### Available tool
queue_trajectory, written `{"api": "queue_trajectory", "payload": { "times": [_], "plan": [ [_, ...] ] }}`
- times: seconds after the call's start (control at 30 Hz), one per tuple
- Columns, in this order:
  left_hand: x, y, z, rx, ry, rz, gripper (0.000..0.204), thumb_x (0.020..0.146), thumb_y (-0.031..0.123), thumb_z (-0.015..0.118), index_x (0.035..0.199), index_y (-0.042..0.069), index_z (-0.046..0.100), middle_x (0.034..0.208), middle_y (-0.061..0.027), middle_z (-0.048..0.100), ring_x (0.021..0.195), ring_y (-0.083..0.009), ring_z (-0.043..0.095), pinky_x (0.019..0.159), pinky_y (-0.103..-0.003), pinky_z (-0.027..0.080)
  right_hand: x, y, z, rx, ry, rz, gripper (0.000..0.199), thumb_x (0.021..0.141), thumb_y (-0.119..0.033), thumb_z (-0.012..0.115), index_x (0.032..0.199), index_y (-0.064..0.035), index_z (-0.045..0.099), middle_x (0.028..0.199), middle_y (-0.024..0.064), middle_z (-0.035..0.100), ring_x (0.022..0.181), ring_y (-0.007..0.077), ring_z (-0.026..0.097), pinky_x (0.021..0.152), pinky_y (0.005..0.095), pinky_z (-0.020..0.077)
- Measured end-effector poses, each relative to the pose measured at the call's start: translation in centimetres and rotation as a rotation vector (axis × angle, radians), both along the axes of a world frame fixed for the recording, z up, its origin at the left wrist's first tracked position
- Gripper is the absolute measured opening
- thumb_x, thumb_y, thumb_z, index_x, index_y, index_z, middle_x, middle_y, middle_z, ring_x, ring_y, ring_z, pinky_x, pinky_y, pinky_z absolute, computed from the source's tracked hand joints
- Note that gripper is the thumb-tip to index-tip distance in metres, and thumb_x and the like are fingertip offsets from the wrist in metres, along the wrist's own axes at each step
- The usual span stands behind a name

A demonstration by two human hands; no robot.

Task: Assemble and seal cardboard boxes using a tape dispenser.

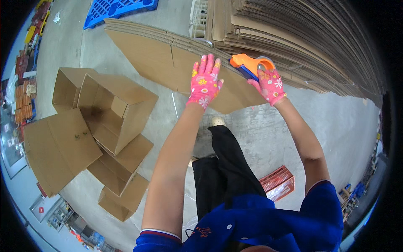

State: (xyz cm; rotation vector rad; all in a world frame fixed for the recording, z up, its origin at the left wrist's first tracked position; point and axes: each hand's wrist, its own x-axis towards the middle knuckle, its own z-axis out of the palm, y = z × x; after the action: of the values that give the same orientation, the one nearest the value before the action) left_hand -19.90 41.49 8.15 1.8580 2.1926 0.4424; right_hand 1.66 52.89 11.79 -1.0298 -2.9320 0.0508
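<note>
My left hand [205, 84], in a pink flowered glove, is spread with its fingers straight over the face of a flat folded cardboard box [153, 59]. Several such flattened boxes stand on edge together, leaning at a tilt. In my right hand [272, 87], gloved alike, is an orange and blue tape dispenser [247, 63], gripped near its tape roll. The dispenser is by the upper edge of the leaning cardboard, at its right end. Whether my left palm presses on the cardboard or is just above it, I cannot tell.
Several opened cardboard boxes [138, 107] lie piled on the floor at left. A tall stack of flattened cardboard [294, 38] stands at the far right. Beyond the leaning sheets is a blue plastic pallet [119, 9]. A red crate [277, 181] sits near my legs at right.
</note>
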Motion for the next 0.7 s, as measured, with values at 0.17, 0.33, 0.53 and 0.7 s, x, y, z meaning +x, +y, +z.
{"api": "queue_trajectory", "payload": {
  "times": [0.17,0.33,0.53,0.7],
  "plan": [
    [0.5,-0.1,-1.0,-0.023,0.095,-0.020,0.085,0.070,0.021,0.069,0.143,0.018,0.026,0.150,-0.0092,0.021,0.137,-0.0285,0.023,0.106,-0.046,0.026,-0.4,0.6,0.3,-0.059,-0.021,0.011,0.044,0.084,-0.047,0.056,0.092,-0.0038,0.059,0.077,0.0153,0.060,0.079,0.0318,0.058,0.077,0.0413,0.0423],
    [0.7,-1.7,0.8,-0.023,0.062,-0.002,0.077,0.066,0.017,0.070,0.135,0.017,0.037,0.139,-0.0088,0.035,0.131,-0.0283,0.032,0.099,-0.045,0.034,-1.9,0.8,0.8,-0.065,0.017,0.092,0.050,0.083,-0.049,0.055,0.092,-0.0002,0.058,0.076,0.0170,0.060,0.076,0.0335,0.057,0.077,0.0431,0.0425],
    [-0.1,-5.1,3.0,-0.123,-0.038,-0.026,0.041,0.062,0.019,0.073,0.100,0.015,0.057,0.107,-0.0048,0.053,0.107,-0.0279,0.048,0.085,-0.044,0.043,-3.6,0.5,0.6,-0.088,0.034,0.050,0.055,0.083,-0.053,0.053,0.093,0.0005,0.059,0.085,0.0203,0.060,0.089,0.0349,0.055,0.082,0.0428,0.0411],
    [0.2,-11.6,3.1,-0.158,-0.064,-0.045,0.032,0.060,0.024,0.074,0.088,0.018,0.061,0.093,-0.0010,0.056,0.097,-0.0259,0.051,0.074,-0.041,0.047,-4.1,0.3,0.9,-0.122,0.033,-0.006,0.056,0.082,-0.055,0.053,0.100,-0.0026,0.060,0.090,0.0160,0.061,0.094,0.0324,0.056,0.089,0.0416,0.0372]
  ]
}}
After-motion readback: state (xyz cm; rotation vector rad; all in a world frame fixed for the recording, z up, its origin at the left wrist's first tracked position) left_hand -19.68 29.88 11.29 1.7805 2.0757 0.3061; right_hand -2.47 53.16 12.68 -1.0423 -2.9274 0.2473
